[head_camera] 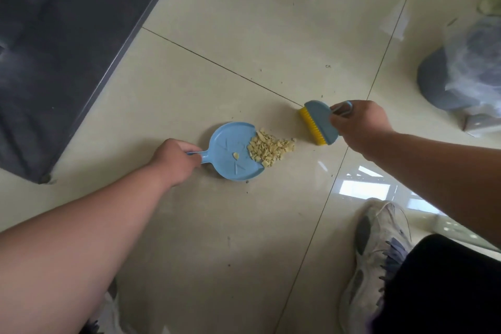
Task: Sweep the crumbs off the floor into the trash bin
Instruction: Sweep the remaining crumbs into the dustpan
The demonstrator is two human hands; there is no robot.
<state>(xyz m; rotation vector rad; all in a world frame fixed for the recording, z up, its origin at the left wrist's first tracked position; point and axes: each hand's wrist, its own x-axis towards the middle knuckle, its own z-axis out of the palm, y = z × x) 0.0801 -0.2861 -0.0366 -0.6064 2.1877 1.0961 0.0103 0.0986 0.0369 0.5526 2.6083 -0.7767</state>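
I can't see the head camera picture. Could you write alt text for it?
A person crouches over a tiled floor, left hand holding a blue dustpan and right hand a blue brush with yellow bristles. A pile of pale crumbs lies across the pan's lip, partly on the floor. A grey bin with a clear liner stands at right.
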